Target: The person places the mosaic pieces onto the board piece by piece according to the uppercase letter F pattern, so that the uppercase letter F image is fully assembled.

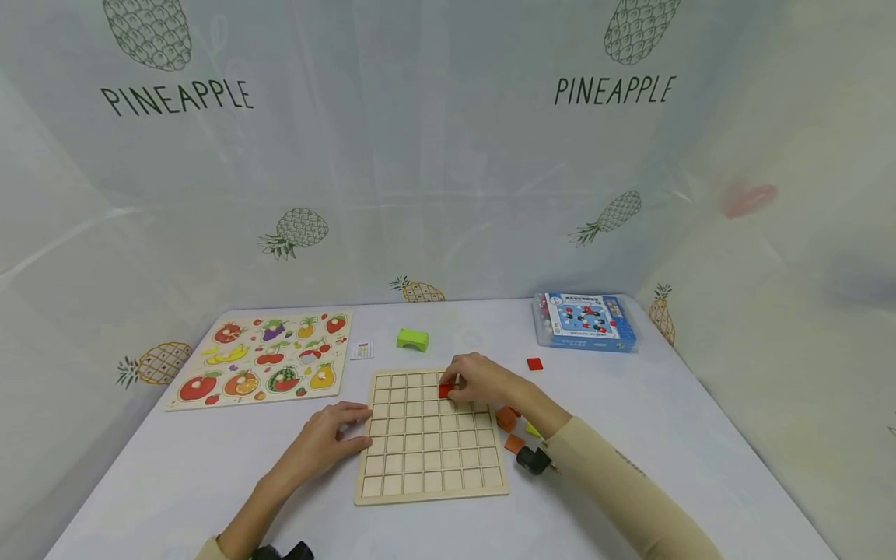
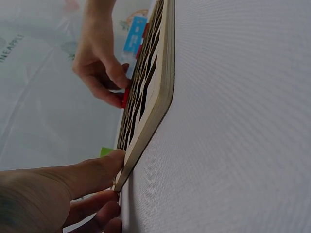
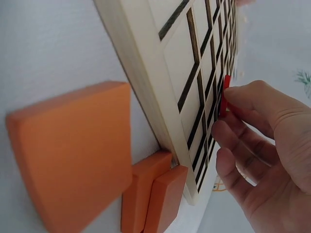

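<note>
White table (image 1: 581,498) under everything. Puzzle (image 1: 259,359) with printed fruit at 10 o'clock of the board. Board (image 1: 413,443), pale wood, grid of square cells, flat on the table in front of the person. Box (image 1: 586,322), blue, at 2 o'clock, toward the far edge. Right hand (image 1: 479,379) over the board's 1 o'clock part, pinching a red tile between thumb and fingers. Left hand (image 1: 325,437) at 9 o'clock, relaxed, gripping nothing; thumb and fingertips rest against the board's edge. Green block (image 1: 413,339), arched, at 12 o'clock beyond the board. Card (image 1: 362,350), small, at 11 o'clock, just beside the puzzle. Orange tiles (image 1: 514,444) at 3 o'clock, near the board's edge; yellow piece (image 1: 533,429) next to them, partly hidden by the right arm. Red tile (image 1: 445,391) sits between 12 and 1 o'clock on the grid; can't tell if seated in a cell.
</note>
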`<state>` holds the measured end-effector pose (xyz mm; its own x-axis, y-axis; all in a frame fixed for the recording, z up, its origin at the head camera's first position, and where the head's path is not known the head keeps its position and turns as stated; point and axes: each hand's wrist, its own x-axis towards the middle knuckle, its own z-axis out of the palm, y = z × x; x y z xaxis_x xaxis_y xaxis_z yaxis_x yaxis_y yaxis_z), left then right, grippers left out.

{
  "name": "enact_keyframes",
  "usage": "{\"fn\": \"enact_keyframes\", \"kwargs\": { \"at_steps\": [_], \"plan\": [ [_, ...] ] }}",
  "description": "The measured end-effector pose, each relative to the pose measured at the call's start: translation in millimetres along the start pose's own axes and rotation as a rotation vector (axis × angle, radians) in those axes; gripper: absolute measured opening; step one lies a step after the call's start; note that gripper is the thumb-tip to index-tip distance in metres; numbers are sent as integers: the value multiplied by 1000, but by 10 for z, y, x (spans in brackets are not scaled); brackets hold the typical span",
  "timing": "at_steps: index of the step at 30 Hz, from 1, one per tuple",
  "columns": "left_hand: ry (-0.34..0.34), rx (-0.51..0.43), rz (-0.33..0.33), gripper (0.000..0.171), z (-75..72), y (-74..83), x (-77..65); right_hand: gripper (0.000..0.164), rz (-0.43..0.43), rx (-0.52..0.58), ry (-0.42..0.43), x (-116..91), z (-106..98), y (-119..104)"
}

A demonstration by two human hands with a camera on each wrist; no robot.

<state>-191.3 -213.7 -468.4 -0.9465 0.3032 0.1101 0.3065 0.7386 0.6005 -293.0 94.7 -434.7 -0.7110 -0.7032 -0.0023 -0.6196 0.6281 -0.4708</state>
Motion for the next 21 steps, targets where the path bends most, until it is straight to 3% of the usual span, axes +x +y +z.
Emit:
{"fn": "enact_keyframes", "kwargs": {
  "at_steps": [21],
  "plan": [
    [4,12,-2,47,-5,18,-3,21,5,-28,6,-10,-25,-20]
  ]
}}
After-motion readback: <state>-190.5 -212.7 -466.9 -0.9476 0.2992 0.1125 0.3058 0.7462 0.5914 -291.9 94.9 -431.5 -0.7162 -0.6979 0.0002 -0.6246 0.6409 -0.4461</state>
